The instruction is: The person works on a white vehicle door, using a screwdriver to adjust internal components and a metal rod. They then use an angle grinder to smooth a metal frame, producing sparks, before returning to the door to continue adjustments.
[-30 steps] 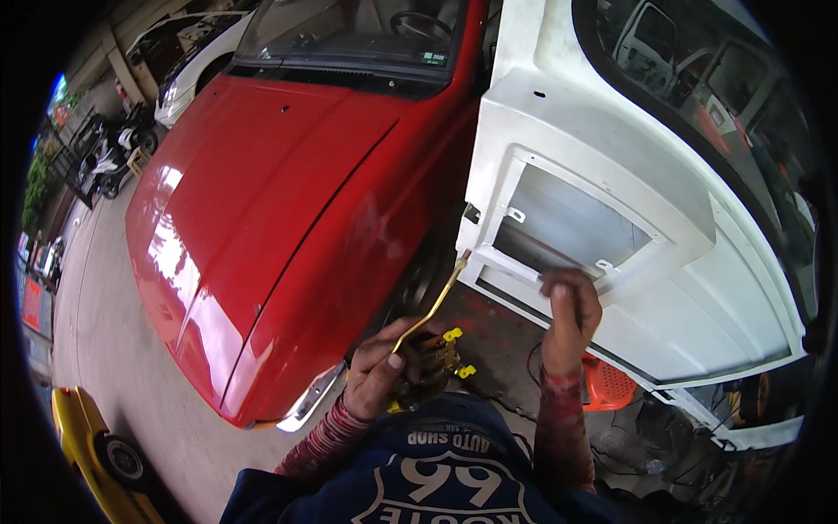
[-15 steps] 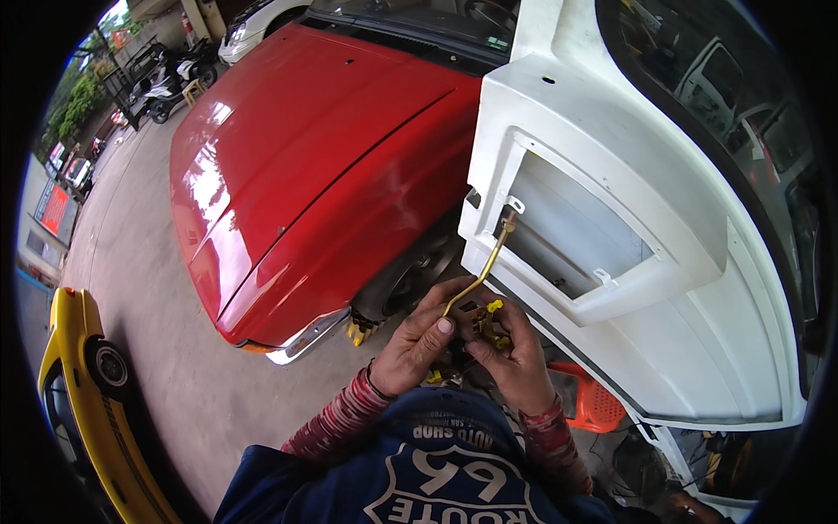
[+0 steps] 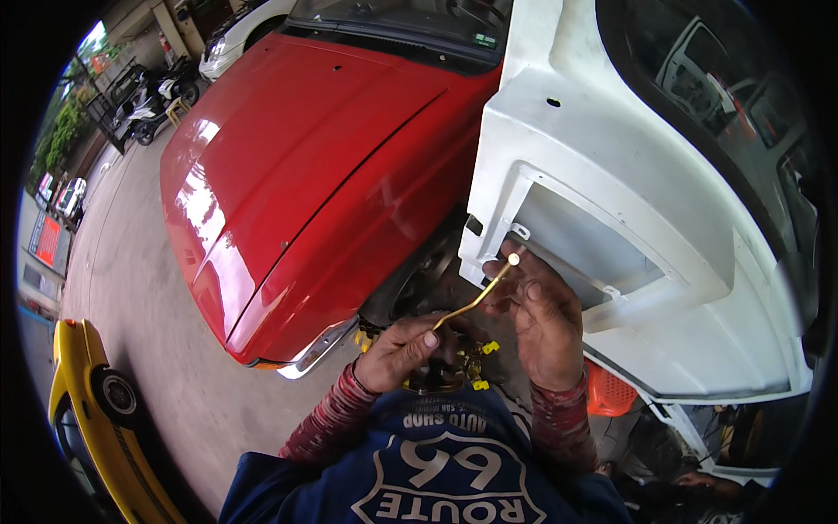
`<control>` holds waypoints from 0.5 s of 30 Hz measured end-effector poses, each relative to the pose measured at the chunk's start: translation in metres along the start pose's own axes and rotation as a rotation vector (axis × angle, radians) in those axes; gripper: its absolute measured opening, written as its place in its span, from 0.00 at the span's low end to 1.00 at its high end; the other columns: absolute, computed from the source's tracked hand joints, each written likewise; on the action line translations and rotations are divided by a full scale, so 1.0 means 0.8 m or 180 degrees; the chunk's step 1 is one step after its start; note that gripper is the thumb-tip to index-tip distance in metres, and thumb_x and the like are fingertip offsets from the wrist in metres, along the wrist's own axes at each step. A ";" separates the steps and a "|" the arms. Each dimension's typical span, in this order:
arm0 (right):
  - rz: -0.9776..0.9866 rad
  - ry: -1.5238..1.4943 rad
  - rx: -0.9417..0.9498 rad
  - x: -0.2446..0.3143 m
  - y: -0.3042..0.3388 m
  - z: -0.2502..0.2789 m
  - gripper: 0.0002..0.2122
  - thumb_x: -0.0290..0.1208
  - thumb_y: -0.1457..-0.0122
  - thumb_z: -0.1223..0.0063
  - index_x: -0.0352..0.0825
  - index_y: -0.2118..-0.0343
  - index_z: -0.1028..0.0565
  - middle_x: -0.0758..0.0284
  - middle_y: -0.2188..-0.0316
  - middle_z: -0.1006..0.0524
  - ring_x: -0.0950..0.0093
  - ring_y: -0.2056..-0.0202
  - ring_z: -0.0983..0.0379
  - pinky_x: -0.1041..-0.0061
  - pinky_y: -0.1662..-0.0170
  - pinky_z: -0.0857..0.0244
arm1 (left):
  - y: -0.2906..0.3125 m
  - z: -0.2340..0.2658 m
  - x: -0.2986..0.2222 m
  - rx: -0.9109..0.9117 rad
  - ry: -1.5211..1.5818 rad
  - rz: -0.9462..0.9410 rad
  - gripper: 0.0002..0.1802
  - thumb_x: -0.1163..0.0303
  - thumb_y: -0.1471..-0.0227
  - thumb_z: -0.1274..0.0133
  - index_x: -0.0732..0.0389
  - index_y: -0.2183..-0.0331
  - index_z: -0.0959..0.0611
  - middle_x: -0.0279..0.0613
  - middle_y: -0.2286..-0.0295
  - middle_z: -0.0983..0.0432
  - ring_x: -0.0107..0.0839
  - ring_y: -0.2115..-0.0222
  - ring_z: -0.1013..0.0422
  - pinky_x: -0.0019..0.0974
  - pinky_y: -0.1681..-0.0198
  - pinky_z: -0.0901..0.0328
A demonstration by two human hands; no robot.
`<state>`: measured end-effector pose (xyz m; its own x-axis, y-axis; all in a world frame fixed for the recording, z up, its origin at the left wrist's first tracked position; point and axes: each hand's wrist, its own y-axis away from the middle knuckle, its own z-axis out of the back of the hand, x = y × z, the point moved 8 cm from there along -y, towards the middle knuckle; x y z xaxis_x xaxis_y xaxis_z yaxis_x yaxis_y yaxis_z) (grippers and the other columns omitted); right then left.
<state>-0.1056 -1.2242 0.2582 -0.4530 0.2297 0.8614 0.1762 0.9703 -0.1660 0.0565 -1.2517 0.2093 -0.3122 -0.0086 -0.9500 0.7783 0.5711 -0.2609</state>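
Observation:
My left hand [image 3: 397,351] is closed on the lower end of a thin, bent, gold-coloured metal rod [image 3: 476,302], thumb on top. The rod slants up to the right and ends in a pale round tip [image 3: 513,259]. Beside that tip, my right hand [image 3: 548,327] is raised with its palm turned up and fingers loosely apart. A metal piece with yellow clips [image 3: 480,384] shows just below and beside my left hand, in front of my shirt; whether that hand also holds it is hidden.
A red car [image 3: 323,175] stands ahead. Close at right is a white vehicle panel [image 3: 594,131] with a rectangular opening. An orange plastic stool [image 3: 609,391] is under it. A yellow car [image 3: 96,437] stands at left, and motorbikes [image 3: 148,109] are at far left.
My right hand has left the yellow-clipped piece and risen to the rod's upper end. My left hand keeps the rod, slightly lower and to the left. The view has shifted a little.

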 end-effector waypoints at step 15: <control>0.0130 0.1285 -0.0056 -0.065 0.077 0.013 0.21 0.28 0.39 0.39 0.31 0.42 0.26 0.61 0.47 0.24 0.68 0.45 0.27 0.67 0.41 0.34 | 0.003 0.028 0.030 0.0438 -0.0144 0.0291 0.30 0.49 0.33 0.58 0.67 0.69 0.18 0.63 0.49 0.26 0.50 0.49 0.27 0.45 0.44 0.35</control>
<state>-0.0800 -1.1756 0.1980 -0.0665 0.2160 0.9741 0.2036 0.9587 -0.1987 0.0632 -1.2689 0.1820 -0.2142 -0.0003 -0.9768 0.8705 0.4536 -0.1911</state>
